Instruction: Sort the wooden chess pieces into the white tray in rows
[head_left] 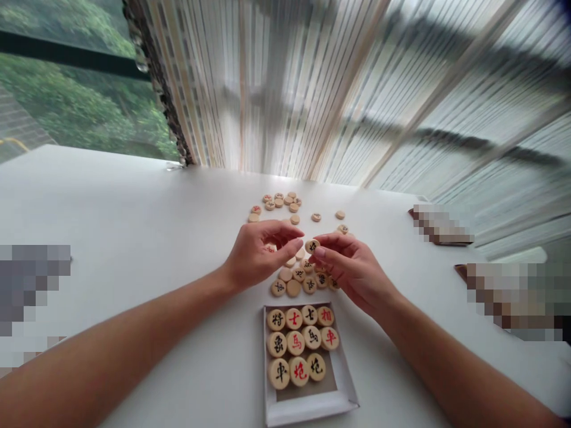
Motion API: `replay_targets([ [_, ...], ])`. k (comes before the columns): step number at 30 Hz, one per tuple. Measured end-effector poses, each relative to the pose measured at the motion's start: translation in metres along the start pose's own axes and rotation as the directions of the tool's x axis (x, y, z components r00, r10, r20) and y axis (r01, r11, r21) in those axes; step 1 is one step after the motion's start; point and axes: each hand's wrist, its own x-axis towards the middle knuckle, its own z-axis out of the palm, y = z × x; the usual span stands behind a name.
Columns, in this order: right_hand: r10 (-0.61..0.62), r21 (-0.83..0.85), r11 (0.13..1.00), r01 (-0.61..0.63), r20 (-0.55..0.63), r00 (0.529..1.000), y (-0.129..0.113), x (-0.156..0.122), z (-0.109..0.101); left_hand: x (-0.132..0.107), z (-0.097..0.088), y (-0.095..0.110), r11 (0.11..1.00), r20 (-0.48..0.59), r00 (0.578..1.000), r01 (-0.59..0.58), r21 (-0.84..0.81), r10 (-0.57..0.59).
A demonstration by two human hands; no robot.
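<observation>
In the head view my right hand (352,261) pinches a round wooden Chinese chess piece (313,246) with a black character between thumb and fingers. Close to its left is my left hand (265,249), with fingers curved, a gap between thumb and fingertips, and nothing held in them. Loose wooden chess pieces (293,289) lie beneath and between the hands, some face up and some blank side up; the hands hide part of them. Nearer to me stands a shallow white box (312,410), where several pieces (295,343) with red or black characters sit in rows, face up.
More loose pieces (279,203) are scattered farther back on the white table (134,238). Blurred-out items lie at the left edge (31,285) and at the right (441,224). A string curtain (267,89) hangs beyond the table, beside a window (80,101) with trees outside.
</observation>
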Motion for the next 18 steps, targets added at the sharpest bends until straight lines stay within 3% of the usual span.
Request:
replay_targets([
  [4,-0.011,-0.004,1.000,0.012,0.038,0.999,0.0000,-0.0014,-0.0006,-0.0025,0.0043,0.0012,0.992,0.102,0.992,0.085,-0.094,-0.075],
  [10,-0.040,-0.013,0.999,0.041,0.074,0.996,0.0002,-0.0037,0.0012,-0.0044,0.0058,0.0052,0.973,0.102,0.985,0.155,-0.173,-0.138],
  [18,-0.073,-0.028,0.997,0.075,0.043,0.996,-0.0002,-0.0068,0.0027,-0.0035,0.0049,0.0084,0.964,0.109,0.986,0.151,-0.221,-0.129],
])
